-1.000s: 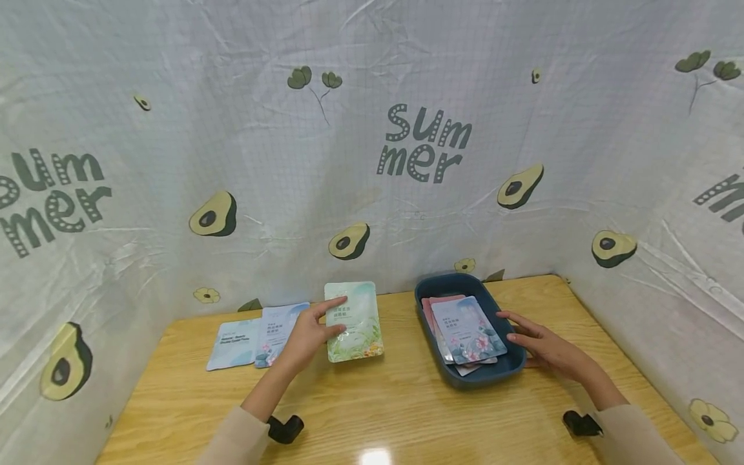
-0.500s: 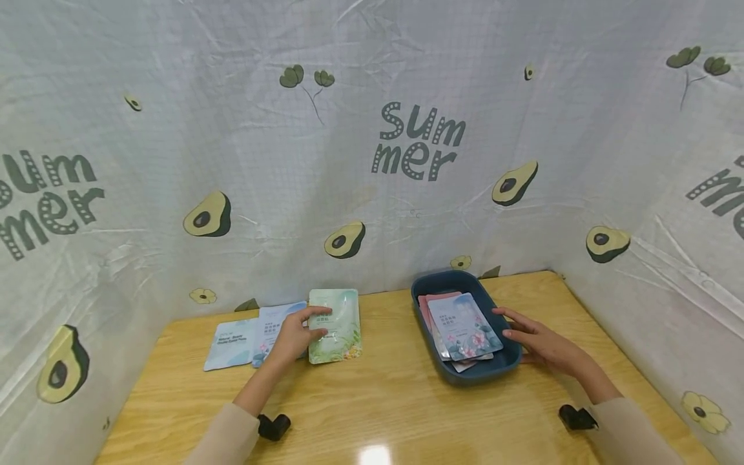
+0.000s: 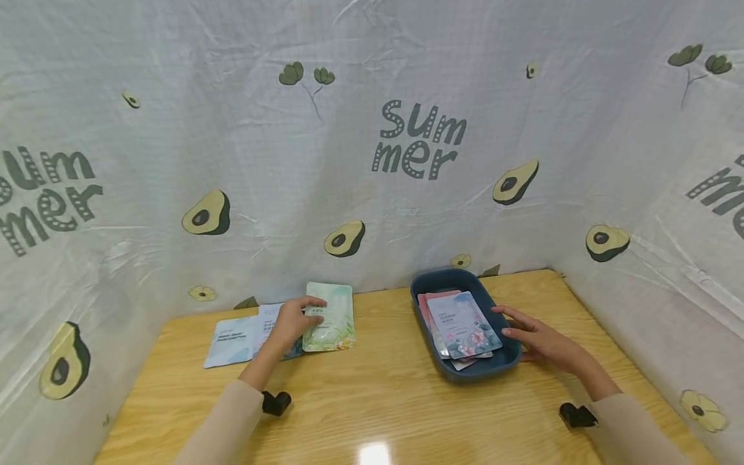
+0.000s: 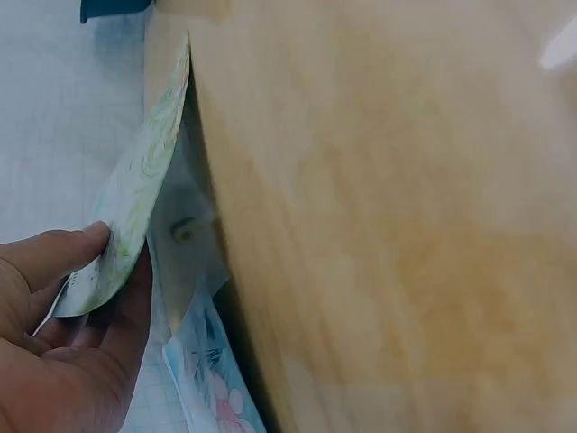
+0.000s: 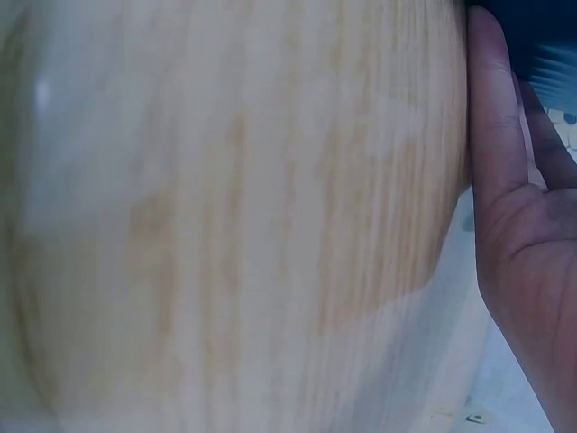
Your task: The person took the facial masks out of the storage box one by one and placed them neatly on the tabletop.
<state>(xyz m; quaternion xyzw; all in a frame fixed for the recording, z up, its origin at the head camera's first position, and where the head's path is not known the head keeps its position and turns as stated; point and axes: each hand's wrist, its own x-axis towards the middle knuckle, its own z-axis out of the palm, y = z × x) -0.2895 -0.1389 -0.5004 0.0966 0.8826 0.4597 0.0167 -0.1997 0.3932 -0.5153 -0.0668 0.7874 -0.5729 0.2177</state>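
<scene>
In the head view my left hand (image 3: 290,320) pinches a flat green face mask sachet (image 3: 331,326) by its left edge, thumb on one face and fingers on the other. The left wrist view shows that sachet (image 4: 144,189) tilted and raised off the table. Just left of it lie a lilac floral sachet (image 3: 267,316), partly hidden by my hand, and a pale blue sachet (image 3: 232,342). My right hand (image 3: 540,342) touches the right side of a dark blue plastic basin (image 3: 427,281), its thumb and fingers extended. Inside the basin, another lilac floral sachet (image 3: 465,326) lies over pink ones (image 3: 427,303).
A pale curtain (image 3: 261,161) printed with avocados and lettering stands behind the wooden table (image 3: 378,387) and along both sides. Black wrist straps (image 3: 276,403) sit at both sleeves. Bare wood lies between the green sachet and the basin.
My left hand has carried the green sachet leftward, away from the basin, to beside the lilac sachet, then slightly up. My right hand stays at the basin's side.
</scene>
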